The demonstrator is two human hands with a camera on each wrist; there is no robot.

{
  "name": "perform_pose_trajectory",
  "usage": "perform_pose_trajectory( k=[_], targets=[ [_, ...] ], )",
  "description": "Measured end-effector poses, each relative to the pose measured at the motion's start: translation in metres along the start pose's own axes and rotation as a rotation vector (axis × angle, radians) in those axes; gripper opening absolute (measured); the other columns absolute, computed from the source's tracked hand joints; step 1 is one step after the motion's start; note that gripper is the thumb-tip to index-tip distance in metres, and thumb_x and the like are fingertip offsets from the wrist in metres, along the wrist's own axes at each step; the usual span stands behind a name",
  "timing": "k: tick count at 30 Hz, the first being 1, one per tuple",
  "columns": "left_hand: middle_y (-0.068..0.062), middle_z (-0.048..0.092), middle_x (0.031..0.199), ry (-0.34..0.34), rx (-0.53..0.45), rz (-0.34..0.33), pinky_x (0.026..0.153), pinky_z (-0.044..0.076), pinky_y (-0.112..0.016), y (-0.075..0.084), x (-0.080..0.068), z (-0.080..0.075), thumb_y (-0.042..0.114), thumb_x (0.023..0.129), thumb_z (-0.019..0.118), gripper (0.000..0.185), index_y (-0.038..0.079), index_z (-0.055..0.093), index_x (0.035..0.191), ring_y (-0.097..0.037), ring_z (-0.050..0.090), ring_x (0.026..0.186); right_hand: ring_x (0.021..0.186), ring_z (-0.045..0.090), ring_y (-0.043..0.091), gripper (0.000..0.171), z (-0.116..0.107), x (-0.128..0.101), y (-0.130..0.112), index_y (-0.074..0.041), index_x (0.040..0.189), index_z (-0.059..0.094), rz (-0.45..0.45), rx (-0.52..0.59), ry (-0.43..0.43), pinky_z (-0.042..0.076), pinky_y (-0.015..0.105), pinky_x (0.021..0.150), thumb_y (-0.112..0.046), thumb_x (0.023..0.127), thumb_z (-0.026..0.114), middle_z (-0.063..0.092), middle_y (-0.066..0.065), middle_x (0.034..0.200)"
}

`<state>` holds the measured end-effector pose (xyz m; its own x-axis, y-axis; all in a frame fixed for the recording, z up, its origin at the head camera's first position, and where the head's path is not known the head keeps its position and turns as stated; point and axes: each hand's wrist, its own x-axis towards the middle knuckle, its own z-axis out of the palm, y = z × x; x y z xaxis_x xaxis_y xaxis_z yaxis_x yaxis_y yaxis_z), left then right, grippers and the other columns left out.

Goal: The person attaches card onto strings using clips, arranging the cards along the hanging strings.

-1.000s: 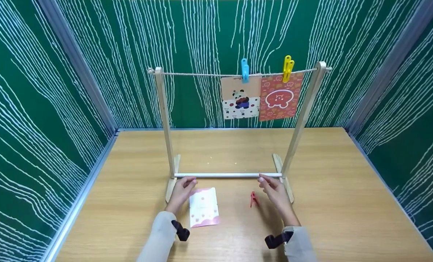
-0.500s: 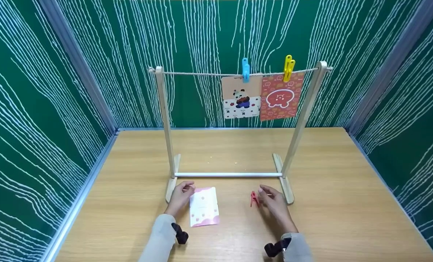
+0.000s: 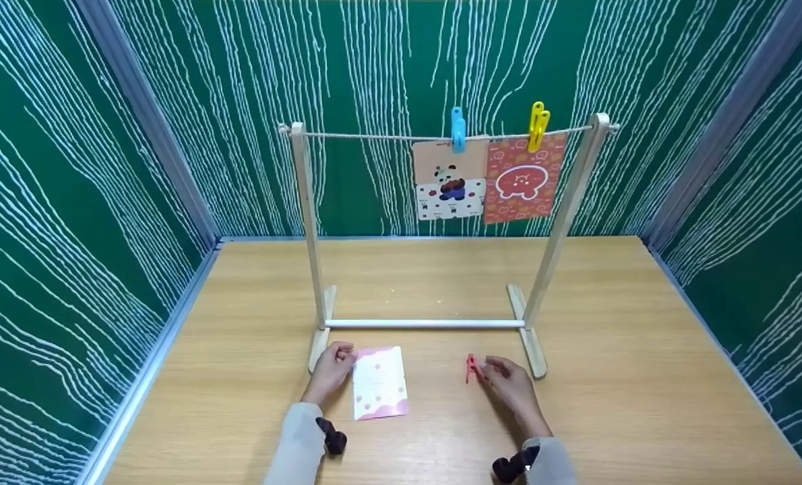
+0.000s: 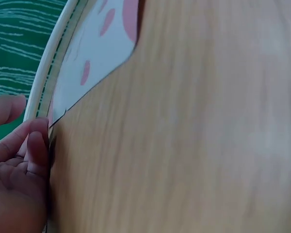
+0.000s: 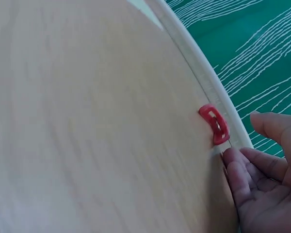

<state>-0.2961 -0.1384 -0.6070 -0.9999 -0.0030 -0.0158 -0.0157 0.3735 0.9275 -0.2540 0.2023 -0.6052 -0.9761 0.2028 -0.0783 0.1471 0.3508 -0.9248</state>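
Note:
A white card with pink edges and small pink dots [image 3: 379, 384] lies on the table, left of centre. My left hand [image 3: 332, 372] is at its upper left corner, fingertips right at the card's edge and thumb held apart in the left wrist view. To the right, a small red clothespin [image 3: 470, 368] stands on the tabletop. Beside it is my right hand [image 3: 511, 389], fingers loosely bent; the right wrist view shows the thumb raised away and the fingertips just short of the clothespin [image 5: 216, 124].
Behind the hands stands a wooden frame [image 3: 566, 222] with a white crossbar [image 3: 424, 324] and a string [image 3: 367, 137]. A blue clothespin [image 3: 458, 129] holds a panda card [image 3: 451, 199] there; a yellow one [image 3: 538, 128] holds a red card [image 3: 519, 202]. Green walls [image 3: 374, 67] enclose the table.
Both hands have come down from near the crossbar toward me. The left is now at the card's corner, the right beside the red clothespin. Card and clothespin have not moved.

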Motion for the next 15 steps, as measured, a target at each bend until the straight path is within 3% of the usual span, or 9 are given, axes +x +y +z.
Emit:
perform_pose_trajectory(
  k=[3,7,10,15],
  targets=[
    [-0.002,0.051,0.087,0.000,0.040,-0.011,0.072,0.040,-0.020,0.0000,-0.0002,-0.0011,0.007,0.091,0.057,0.027,-0.008,0.057,0.113,-0.012,0.046,0.081,0.107,0.061,0.031,0.036,0.0001,0.0005,0.0019,0.007,0.118,0.062,-0.012,-0.016,0.012,0.047,0.034,0.094,-0.016,0.091,0.064,0.065,0.024,0.117],
    [-0.004,0.053,0.090,-0.018,0.090,-0.013,0.074,0.040,-0.022,0.0018,0.0009,-0.0018,0.010,0.091,0.059,0.028,-0.007,0.057,0.113,-0.013,0.047,0.083,0.094,0.062,0.020,0.033,0.0014,0.0006,0.0025,0.004,0.115,0.066,-0.018,-0.039,0.022,0.048,0.024,0.084,-0.015,0.088,0.064,0.068,0.019,0.111],
    [-0.004,0.050,0.088,-0.058,0.076,-0.012,0.070,0.039,-0.020,0.0036,0.0019,-0.0033,0.009,0.090,0.060,0.030,-0.009,0.055,0.113,-0.013,0.045,0.081,0.087,0.059,0.014,0.032,0.0022,-0.0005,0.0022,0.004,0.114,0.066,-0.024,-0.064,0.015,0.048,0.021,0.076,-0.013,0.086,0.063,0.068,0.017,0.106],
    [0.000,0.044,0.083,-0.136,0.053,-0.029,0.065,0.036,-0.017,0.0065,0.0040,-0.0069,0.009,0.087,0.065,0.034,-0.010,0.053,0.113,-0.011,0.042,0.075,0.089,0.059,0.016,0.036,0.0017,-0.0021,-0.0004,0.003,0.117,0.065,-0.014,-0.087,-0.018,0.048,0.023,0.078,-0.013,0.085,0.065,0.068,0.015,0.107]
  ],
)
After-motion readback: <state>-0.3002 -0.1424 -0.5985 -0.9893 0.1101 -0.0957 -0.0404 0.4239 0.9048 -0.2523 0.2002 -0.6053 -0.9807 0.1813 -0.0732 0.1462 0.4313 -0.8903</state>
